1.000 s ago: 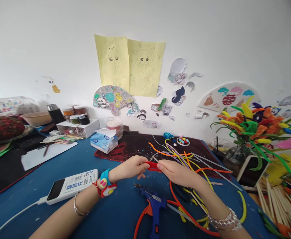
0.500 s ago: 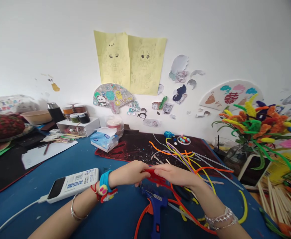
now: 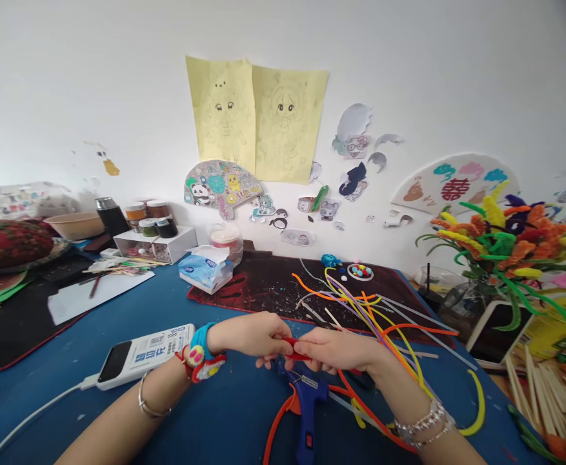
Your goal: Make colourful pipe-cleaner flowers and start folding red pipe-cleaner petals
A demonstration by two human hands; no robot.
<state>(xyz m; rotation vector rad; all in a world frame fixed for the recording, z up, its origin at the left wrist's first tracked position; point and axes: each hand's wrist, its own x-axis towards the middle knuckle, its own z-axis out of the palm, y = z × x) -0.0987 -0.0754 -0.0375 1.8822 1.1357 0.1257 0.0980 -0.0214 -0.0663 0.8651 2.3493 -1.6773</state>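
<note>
Above the middle of the table, my left hand (image 3: 250,334) and my right hand (image 3: 337,349) meet, fingertips almost touching. Both pinch a small red fuzzy piece, which looks like bent pipe cleaner (image 3: 298,355); the fingers cover much of it. Just below lies a blue hot glue gun (image 3: 306,394), its nozzle end partly under my hands. An orange-red pipe cleaner (image 3: 360,410) curves from beneath my right hand toward my right wrist. More pipe cleaners (image 3: 372,316) in yellow, orange, purple and grey lie loose beyond my right hand.
A white power bank (image 3: 150,355) with a cable is at left. Behind it are a tissue pack (image 3: 206,271) and a white box (image 3: 159,245) bearing jars. A dish of pompoms (image 3: 361,271) sits at the back. Pipe-cleaner flowers (image 3: 510,252), a phone (image 3: 498,332) and wooden sticks (image 3: 541,400) stand right.
My hands have turned and closed in on the red piece, so less of it shows. My right fingers, earlier laid over it, now pinch it. The view has shifted slightly.
</note>
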